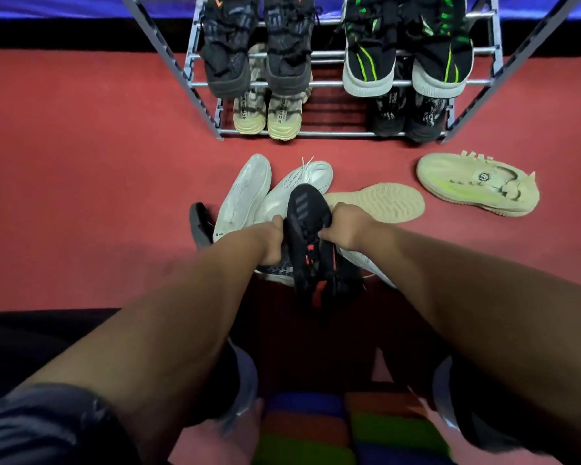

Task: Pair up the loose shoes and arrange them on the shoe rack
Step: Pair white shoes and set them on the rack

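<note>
The shoe rack [336, 133] stands at the top centre of the frame on the red carpet [81, 162], and both visible shelves are filled. On the upper shelf sit a dark grey-black pair [228, 58] on the left and a black pair with green stripes [366, 62] and pale soles on the right, toes pointing toward the person. The lower shelf holds a beige pair [249, 115] on the left and a black pair with white lettering [426, 119] on the right, with a bare stretch between them. Just below the rack, in the middle of the frame, the loose shoes lie in a heap: two white shoes [245, 196] turned sole up and touching each other, a beige shoe [383, 201] sole up beside them, and a dark shoe [200, 226] at the heap's left edge. Another beige shoe with a yellow-green stripe [477, 186] lies on its side, apart, at right of centre. Over the heap the person holds a black shoe with red marks [309, 209], toe aimed at the rack; the left hand [272, 236] grips its left side and the right hand [346, 226] clasps its right side near the laces, fingers of both curled around it.
</note>
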Demonstrator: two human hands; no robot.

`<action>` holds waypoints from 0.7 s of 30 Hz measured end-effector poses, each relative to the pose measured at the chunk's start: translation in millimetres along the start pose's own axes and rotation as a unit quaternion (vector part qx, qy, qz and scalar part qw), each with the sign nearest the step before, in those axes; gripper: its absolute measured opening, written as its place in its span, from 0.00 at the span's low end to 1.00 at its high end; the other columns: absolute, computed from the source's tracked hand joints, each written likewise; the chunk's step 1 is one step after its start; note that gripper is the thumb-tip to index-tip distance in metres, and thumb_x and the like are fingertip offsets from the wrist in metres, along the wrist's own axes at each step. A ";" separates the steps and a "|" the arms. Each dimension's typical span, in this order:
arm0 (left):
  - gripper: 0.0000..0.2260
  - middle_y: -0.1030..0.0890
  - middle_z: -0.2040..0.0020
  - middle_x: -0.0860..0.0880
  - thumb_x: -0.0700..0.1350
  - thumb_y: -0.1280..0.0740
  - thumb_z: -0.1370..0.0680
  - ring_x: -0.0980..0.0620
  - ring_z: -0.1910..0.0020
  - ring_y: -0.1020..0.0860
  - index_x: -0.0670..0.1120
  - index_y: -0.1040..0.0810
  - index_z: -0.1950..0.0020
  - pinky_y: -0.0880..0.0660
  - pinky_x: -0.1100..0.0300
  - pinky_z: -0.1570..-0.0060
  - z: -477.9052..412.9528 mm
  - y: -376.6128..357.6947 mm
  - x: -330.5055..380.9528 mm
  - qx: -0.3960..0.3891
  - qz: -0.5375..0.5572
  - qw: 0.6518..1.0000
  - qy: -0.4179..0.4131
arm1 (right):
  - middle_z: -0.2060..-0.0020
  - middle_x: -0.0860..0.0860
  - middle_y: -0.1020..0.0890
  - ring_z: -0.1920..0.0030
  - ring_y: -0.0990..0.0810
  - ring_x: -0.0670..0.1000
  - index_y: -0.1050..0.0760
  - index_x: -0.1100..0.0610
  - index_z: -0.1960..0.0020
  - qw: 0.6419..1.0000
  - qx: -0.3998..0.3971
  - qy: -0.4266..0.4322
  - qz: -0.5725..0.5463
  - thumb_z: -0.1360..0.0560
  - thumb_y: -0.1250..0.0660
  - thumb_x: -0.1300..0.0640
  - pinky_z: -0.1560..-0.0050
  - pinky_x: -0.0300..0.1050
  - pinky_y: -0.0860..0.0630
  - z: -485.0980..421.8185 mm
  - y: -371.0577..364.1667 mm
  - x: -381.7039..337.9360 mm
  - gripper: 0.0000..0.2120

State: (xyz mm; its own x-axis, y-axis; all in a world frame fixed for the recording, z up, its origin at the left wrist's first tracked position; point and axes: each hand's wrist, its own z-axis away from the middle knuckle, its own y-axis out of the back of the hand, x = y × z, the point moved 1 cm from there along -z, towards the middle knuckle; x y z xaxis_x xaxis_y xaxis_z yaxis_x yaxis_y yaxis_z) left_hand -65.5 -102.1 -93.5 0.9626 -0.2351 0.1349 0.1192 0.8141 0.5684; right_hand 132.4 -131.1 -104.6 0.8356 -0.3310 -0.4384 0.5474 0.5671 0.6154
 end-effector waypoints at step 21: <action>0.23 0.16 0.54 0.45 0.41 0.19 0.36 0.44 0.59 0.17 0.49 0.21 0.45 0.19 0.53 0.60 4.5 48.3 2.7 0.037 0.062 0.997 -0.024 | 0.39 0.63 0.18 0.38 0.19 0.64 0.20 0.64 0.36 0.924 0.166 -0.196 -0.284 0.17 0.44 0.54 0.48 0.48 0.27 2.6 53.2 43.5 0.20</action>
State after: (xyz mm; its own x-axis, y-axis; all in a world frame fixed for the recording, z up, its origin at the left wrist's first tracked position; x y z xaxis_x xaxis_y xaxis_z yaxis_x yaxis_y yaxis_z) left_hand -58.2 -65.8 -62.1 0.9561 -0.1609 0.2450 -0.0204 0.7973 0.6033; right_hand 198.0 -117.2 -89.2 0.3254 -0.7892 -0.5209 0.8320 -0.0228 0.5544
